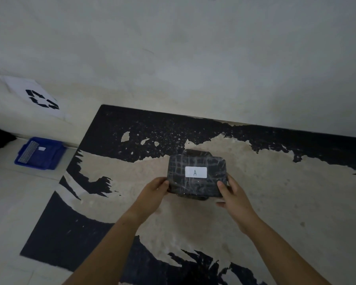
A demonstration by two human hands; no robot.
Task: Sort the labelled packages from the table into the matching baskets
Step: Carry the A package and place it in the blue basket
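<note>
A black wrapped package point(195, 182) with a white label reading "A" point(195, 172) is held over the middle of the worn black table point(74, 227). My left hand point(155, 191) grips its left edge and my right hand point(233, 194) grips its right edge, thumbs on top. A second dark package seems to lie under it, mostly hidden. A blue basket point(47, 159) stands on the floor at the far left, with a small white label and a grey strip inside.
A white wall runs along the table's far edge. A white sheet with a black arrow symbol point(42, 99) is stuck low on the wall at the left. Pale floor tiles lie left of the table.
</note>
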